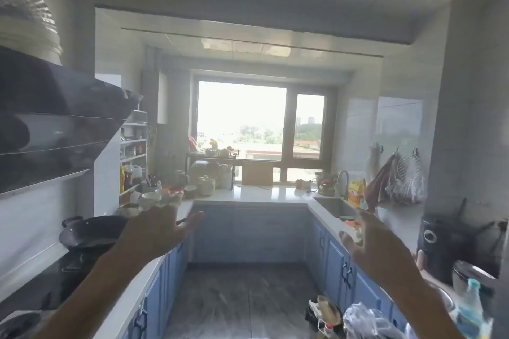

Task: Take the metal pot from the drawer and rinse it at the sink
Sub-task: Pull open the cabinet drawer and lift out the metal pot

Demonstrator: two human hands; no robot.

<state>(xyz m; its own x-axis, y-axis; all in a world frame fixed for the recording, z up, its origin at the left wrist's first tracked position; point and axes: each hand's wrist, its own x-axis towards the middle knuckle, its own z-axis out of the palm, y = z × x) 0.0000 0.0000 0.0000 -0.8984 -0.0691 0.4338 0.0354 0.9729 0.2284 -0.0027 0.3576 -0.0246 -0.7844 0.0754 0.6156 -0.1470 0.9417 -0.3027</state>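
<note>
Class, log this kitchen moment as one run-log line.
stage: start | left hand: open, empty | right hand: open, empty | sink: far right | metal pot: not visible | drawers: shut

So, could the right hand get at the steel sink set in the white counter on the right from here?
Probably yes: the right hand is open and empty, and nothing stands between it and the steel sink ahead, though the sink lies further along the white counter, so a step forward seems needed.

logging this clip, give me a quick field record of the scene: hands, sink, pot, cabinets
left hand: open, empty, raised
right hand: open, empty, raised
sink: in right counter, faucet behind it
metal pot: not visible
cabinets: blue, all shut
wok: black, on left stove
task stage: not started
</note>
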